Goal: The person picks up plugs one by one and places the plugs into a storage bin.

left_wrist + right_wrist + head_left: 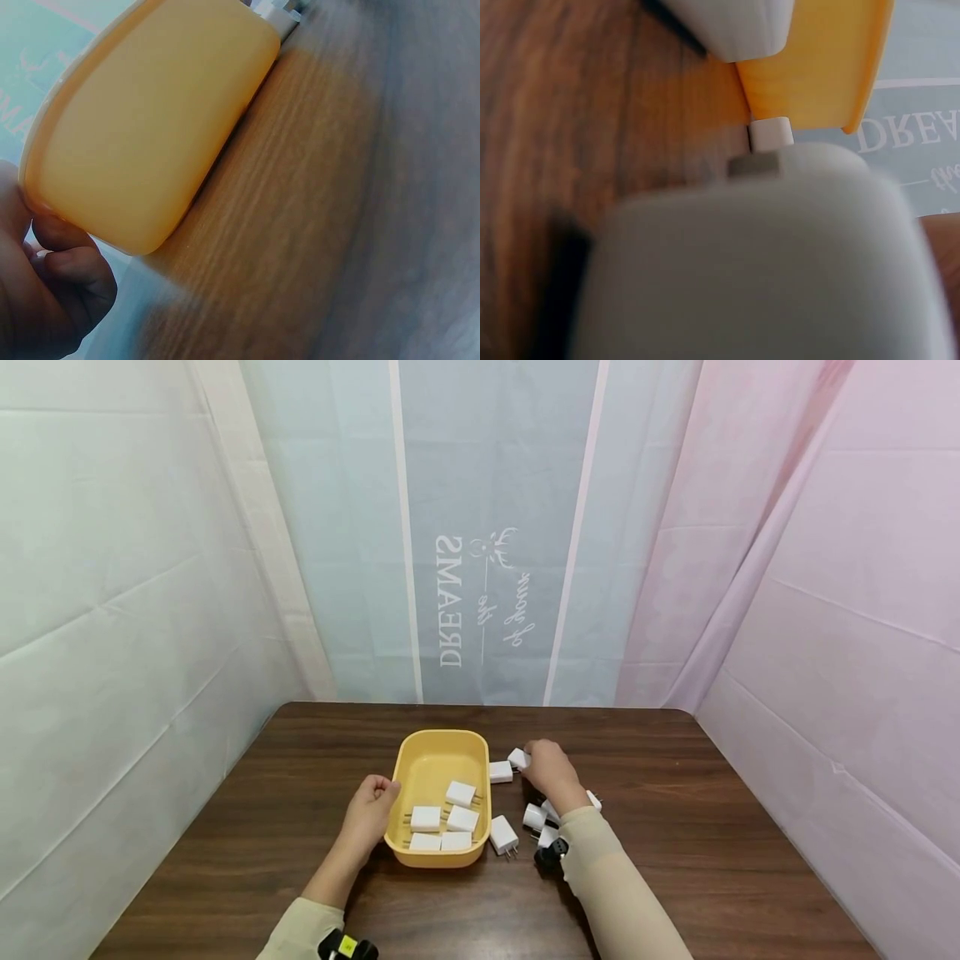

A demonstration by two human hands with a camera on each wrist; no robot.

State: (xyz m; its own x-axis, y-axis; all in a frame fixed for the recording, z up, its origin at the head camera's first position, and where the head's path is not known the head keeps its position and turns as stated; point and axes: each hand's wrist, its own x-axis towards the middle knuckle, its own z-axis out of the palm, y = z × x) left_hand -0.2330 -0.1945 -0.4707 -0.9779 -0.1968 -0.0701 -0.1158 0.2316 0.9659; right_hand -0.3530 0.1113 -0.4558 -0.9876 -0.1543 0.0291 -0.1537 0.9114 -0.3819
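Observation:
Left of the yellow plastic basket [442, 858], my left hand [367, 814] pinches its rim between thumb and curled fingers. Inside the basket lie several white plug-in chargers [426, 818] with metal prongs. To the right, my right hand [551, 770] reaches down with its fingertips at a white charger [519, 759], which it seems to pinch; its far fingers are hidden. Another charger [500, 772] lies between that one and the basket wall. In the right wrist view, a blurred white charger [765, 277] close to the lens covers most of the hand.
A single charger [503, 835] lies by the basket's near right side. More chargers [535, 816] are clustered under the right forearm, partly hidden by it. The dark wooden table [247, 827] ends at a printed curtain [495, 485] behind, with pale cloth on both sides.

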